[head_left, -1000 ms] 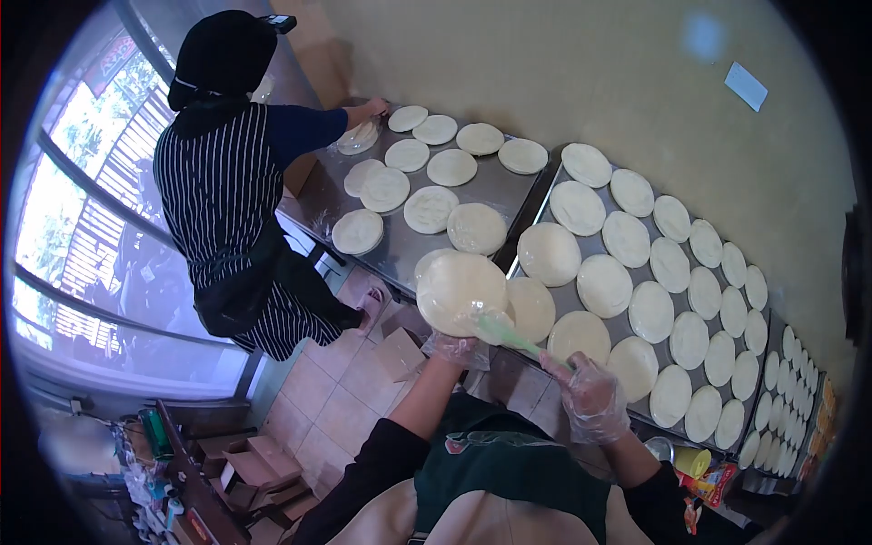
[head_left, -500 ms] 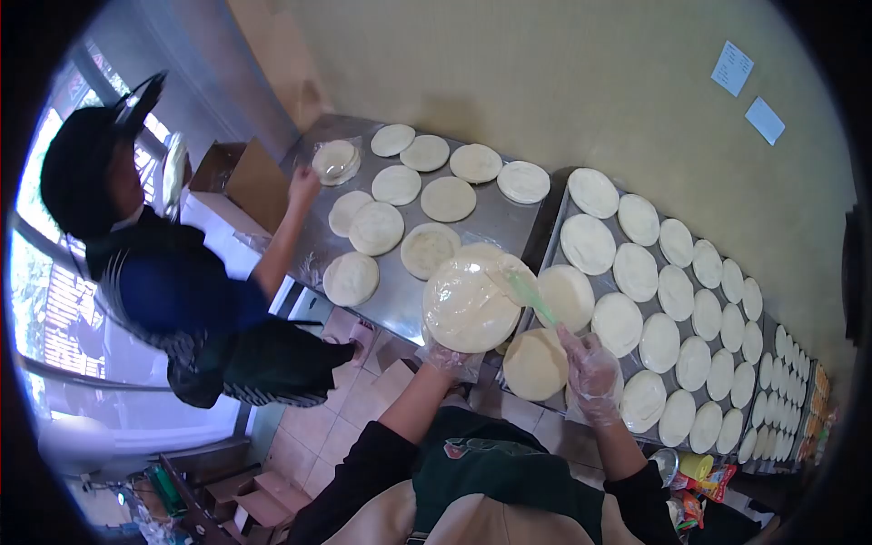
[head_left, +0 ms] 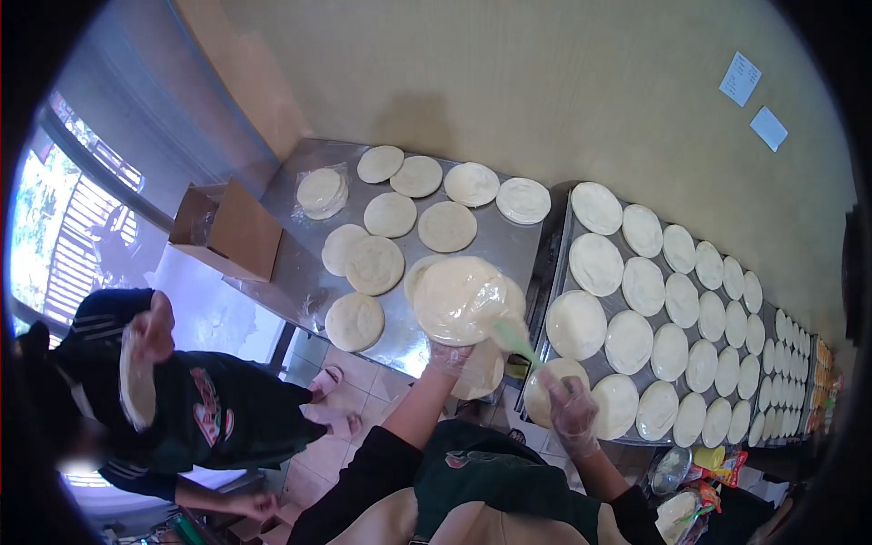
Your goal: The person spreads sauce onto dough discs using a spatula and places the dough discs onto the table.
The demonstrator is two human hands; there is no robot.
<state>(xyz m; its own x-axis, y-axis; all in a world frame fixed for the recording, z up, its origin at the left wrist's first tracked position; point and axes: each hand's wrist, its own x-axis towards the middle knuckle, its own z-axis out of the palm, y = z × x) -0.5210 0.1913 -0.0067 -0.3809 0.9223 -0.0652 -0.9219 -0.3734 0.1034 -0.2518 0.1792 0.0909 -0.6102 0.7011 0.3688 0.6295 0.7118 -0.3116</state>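
My left hand (head_left: 450, 357), in a clear plastic glove, supports a round flat dough base (head_left: 459, 295) from below. A pale, glossy spread covers its top. In my gloved right hand (head_left: 574, 411) is a green spatula (head_left: 516, 339); its blade touches the right edge of that base. Another dough disc (head_left: 481, 371) shows partly behind my left wrist. Below my right hand's fingers, a plain dough base (head_left: 548, 392) lies at the near-left corner of the tray (head_left: 536, 352). Rows of coated bases (head_left: 627, 342) fill the tray.
On the metal table (head_left: 409, 350) several dough discs (head_left: 374, 265) lie about, with a plastic-wrapped stack (head_left: 322, 193) at its far left. An open cardboard box (head_left: 227, 232) stands left of it. A co-worker (head_left: 209, 400) at left holds a flat pale disc (head_left: 138, 381). A metal bowl (head_left: 670, 470) sits lower right.
The co-worker's hand has left the wrapped stack, and the co-worker has turned and moved toward the lower left. My spatula has shifted down along the base's right side. The view has tilted slightly.
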